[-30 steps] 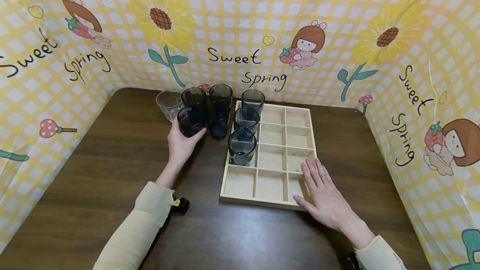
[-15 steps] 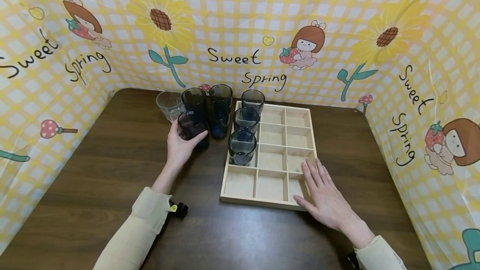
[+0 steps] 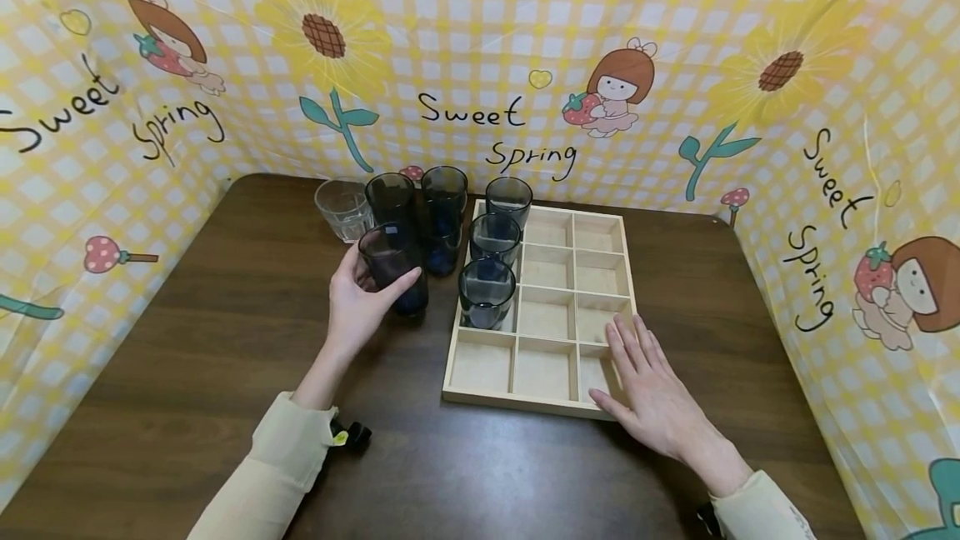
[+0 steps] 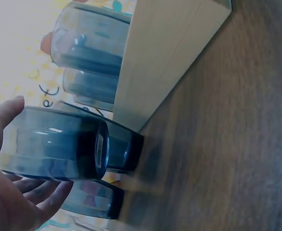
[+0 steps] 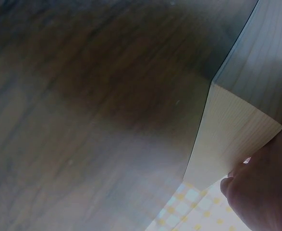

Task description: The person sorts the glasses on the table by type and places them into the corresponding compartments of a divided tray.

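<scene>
My left hand (image 3: 358, 307) grips a dark blue glass tumbler (image 3: 408, 294) round its side, thumb on the right. In the left wrist view this tumbler (image 4: 54, 144) is held up over the table, and its base shows. Just behind it in the head view are several more dark tumblers (image 3: 444, 190). My right hand (image 3: 656, 402) lies with fingers extended over the near right corner of a wooden compartment tray (image 3: 517, 398). Three smoky tumblers (image 3: 487, 294) stand in the tray's left column, in the compartments farther from me; the nearest left compartment holds nothing.
A clear glass (image 3: 343, 211) stands at the back left, beside the dark tumblers. The brown table (image 3: 187, 340) is walled on its back and sides by a yellow checked cloth (image 3: 465, 40). The tray's wooden side wall (image 5: 232, 134) fills part of the right wrist view.
My left hand has drawn the gripped tumbler a little toward me and to the right, away from the other dark tumblers. The right hand keeps its place on the tray.
</scene>
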Action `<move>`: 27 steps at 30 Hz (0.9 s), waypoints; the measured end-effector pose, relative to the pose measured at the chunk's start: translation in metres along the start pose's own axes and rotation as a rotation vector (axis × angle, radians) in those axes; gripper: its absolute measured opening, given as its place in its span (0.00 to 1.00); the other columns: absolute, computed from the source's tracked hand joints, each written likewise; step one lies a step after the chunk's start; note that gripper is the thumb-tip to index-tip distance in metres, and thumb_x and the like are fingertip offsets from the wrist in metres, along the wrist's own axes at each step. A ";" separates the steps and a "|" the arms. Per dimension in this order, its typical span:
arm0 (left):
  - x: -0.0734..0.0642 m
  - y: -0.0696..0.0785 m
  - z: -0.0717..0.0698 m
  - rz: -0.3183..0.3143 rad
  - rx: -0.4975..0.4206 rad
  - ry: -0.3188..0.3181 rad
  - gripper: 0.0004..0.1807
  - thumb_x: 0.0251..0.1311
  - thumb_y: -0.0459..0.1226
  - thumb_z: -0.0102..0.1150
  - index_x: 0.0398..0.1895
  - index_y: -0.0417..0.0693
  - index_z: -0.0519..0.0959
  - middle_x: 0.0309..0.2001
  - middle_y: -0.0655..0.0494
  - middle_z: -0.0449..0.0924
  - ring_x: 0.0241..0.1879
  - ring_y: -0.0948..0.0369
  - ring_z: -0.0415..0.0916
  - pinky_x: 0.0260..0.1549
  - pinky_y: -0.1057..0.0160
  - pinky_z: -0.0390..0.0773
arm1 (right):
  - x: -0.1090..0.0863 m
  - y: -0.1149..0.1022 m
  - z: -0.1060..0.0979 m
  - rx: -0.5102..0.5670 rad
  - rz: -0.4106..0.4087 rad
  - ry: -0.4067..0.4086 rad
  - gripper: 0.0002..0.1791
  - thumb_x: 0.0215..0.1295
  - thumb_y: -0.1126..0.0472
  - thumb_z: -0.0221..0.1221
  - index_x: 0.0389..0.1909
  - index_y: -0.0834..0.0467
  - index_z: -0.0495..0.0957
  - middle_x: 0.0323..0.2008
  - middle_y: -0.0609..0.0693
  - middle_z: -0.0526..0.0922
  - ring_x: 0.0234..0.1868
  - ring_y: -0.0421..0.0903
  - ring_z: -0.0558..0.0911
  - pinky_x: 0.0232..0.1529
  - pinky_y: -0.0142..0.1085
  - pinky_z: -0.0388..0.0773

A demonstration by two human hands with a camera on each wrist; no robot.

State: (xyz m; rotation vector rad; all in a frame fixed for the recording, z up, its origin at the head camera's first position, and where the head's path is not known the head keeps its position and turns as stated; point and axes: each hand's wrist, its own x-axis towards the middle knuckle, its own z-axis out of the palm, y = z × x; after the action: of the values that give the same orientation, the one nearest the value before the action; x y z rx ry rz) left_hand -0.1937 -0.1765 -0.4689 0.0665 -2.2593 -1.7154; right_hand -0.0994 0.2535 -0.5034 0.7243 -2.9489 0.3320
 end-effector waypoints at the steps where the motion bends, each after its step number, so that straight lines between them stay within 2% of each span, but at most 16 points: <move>1: -0.002 0.002 0.000 0.011 0.001 -0.003 0.42 0.61 0.40 0.83 0.78 0.52 0.74 0.60 0.42 0.89 0.48 0.74 0.83 0.48 0.80 0.80 | 0.000 0.000 0.000 0.000 0.001 -0.001 0.53 0.80 0.37 0.59 0.88 0.67 0.51 0.87 0.66 0.56 0.89 0.71 0.51 0.90 0.38 0.26; 6: -0.011 0.009 -0.002 0.066 0.018 -0.030 0.41 0.60 0.39 0.83 0.77 0.54 0.76 0.54 0.43 0.91 0.45 0.74 0.85 0.46 0.78 0.82 | 0.000 0.000 0.000 0.002 0.007 -0.011 0.53 0.80 0.37 0.59 0.88 0.67 0.51 0.88 0.67 0.55 0.89 0.71 0.50 0.90 0.38 0.26; 10: -0.020 0.016 -0.002 0.087 0.041 -0.059 0.40 0.60 0.39 0.83 0.76 0.55 0.76 0.52 0.45 0.92 0.44 0.73 0.86 0.45 0.77 0.83 | 0.000 0.000 0.000 0.003 0.007 -0.011 0.52 0.80 0.37 0.58 0.88 0.67 0.51 0.88 0.67 0.55 0.89 0.71 0.49 0.91 0.40 0.28; 18: -0.041 0.030 0.005 0.108 -0.030 -0.144 0.42 0.57 0.33 0.84 0.75 0.53 0.76 0.54 0.45 0.92 0.46 0.73 0.87 0.44 0.74 0.84 | 0.001 0.000 0.000 0.004 0.006 -0.003 0.52 0.80 0.37 0.59 0.87 0.67 0.52 0.87 0.67 0.55 0.89 0.71 0.50 0.91 0.39 0.27; 23: -0.053 0.032 0.013 0.113 -0.063 -0.210 0.42 0.55 0.30 0.84 0.74 0.49 0.75 0.57 0.46 0.92 0.50 0.73 0.87 0.49 0.73 0.85 | 0.001 0.000 0.000 0.010 0.015 -0.011 0.52 0.79 0.37 0.59 0.88 0.67 0.52 0.88 0.67 0.54 0.89 0.71 0.49 0.91 0.40 0.27; 27: -0.061 0.033 0.019 0.113 -0.064 -0.261 0.43 0.54 0.31 0.85 0.74 0.50 0.74 0.57 0.47 0.92 0.50 0.70 0.89 0.50 0.72 0.86 | 0.001 0.000 0.000 0.013 0.019 -0.016 0.52 0.80 0.37 0.59 0.88 0.67 0.52 0.88 0.66 0.54 0.89 0.71 0.49 0.91 0.41 0.29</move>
State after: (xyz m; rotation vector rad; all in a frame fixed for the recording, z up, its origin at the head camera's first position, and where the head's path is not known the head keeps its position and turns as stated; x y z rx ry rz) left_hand -0.1359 -0.1360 -0.4547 -0.3108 -2.3326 -1.8247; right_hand -0.1002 0.2533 -0.5036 0.7037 -2.9731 0.3493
